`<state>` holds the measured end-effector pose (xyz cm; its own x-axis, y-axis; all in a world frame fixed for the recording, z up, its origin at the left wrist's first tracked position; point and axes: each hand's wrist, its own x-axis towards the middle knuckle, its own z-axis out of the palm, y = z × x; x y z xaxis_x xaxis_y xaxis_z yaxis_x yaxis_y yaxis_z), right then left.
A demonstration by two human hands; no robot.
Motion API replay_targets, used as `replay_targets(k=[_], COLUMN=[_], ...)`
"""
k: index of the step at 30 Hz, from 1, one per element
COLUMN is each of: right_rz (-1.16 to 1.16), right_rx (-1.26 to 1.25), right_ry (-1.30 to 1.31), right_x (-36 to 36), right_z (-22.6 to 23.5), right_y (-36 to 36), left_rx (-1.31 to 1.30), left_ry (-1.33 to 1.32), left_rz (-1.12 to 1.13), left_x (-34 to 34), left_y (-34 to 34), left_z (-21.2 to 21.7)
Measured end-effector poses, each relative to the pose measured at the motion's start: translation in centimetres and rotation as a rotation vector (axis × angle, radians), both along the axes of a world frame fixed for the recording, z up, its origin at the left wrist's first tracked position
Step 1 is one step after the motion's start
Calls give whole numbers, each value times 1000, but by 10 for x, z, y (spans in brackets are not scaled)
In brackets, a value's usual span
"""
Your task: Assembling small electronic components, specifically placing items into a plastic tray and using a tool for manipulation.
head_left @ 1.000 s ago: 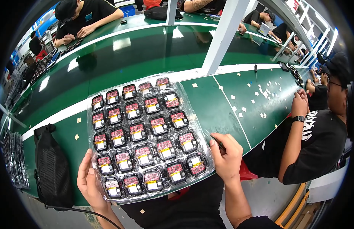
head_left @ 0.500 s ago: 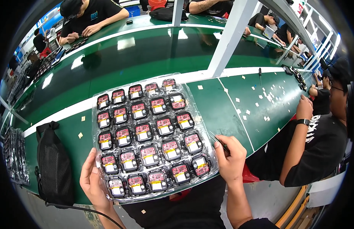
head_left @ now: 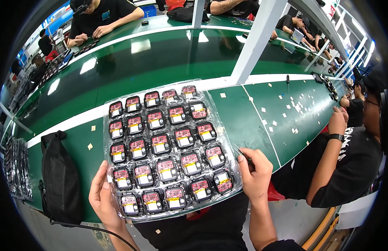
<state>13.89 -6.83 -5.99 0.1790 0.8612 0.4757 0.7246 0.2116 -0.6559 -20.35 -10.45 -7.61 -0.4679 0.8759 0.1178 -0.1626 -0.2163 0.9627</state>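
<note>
A clear plastic blister tray (head_left: 106, 138) lies tilted before me, filled with rows of small square black-cased modules (head_left: 159, 144). Each module shows a red circuit board and a white block, many with a yellow strip. My left hand (head_left: 103, 198) grips the tray's near left edge, thumb on top and fingers along the side. At the right edge, my right hand (head_left: 257, 175) is closed around thin dark tweezers (head_left: 237, 149). The tweezers' tips point up and left beside the tray. The fingers beneath the tray are hidden.
A black mesh bag (head_left: 60, 180) lies left on the green bench (head_left: 227, 121), a cable near it. Small pale squares (head_left: 300, 104) and a screwdriver (head_left: 288, 83) lie at right. A grey post (head_left: 258, 42) rises behind. A co-worker (head_left: 348, 167) sits close at right.
The whole view has shifted slightly, with the tray and bench a little further right in the picture. Both my hands keep their grip. The co-worker's hands at right have moved slightly.
</note>
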Motion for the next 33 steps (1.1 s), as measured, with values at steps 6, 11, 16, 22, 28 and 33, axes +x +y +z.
replay_targets(k=[6, 11, 16, 22, 28, 33], right_rz=[2, 3, 0, 3, 7, -7], right_rx=[5, 22, 10, 12, 36, -6], right_ry=[-17, -20, -2, -15, -16, -9], right_x=[0, 1, 0, 0, -1, 0], right_z=[0, 1, 0, 0, 0, 2], right_y=[-1, -3, -1, 0, 1, -2], left_rx=[0, 19, 0, 4, -6, 17], left_ry=[11, 24, 18, 38, 55, 72], left_rz=[-5, -10, 0, -2, -37, -38], left_x=[-1, 3, 1, -2, -3, -1], left_y=[-2, -2, -1, -3, -3, 0], left_z=[-1, 5, 0, -2, 2, 1])
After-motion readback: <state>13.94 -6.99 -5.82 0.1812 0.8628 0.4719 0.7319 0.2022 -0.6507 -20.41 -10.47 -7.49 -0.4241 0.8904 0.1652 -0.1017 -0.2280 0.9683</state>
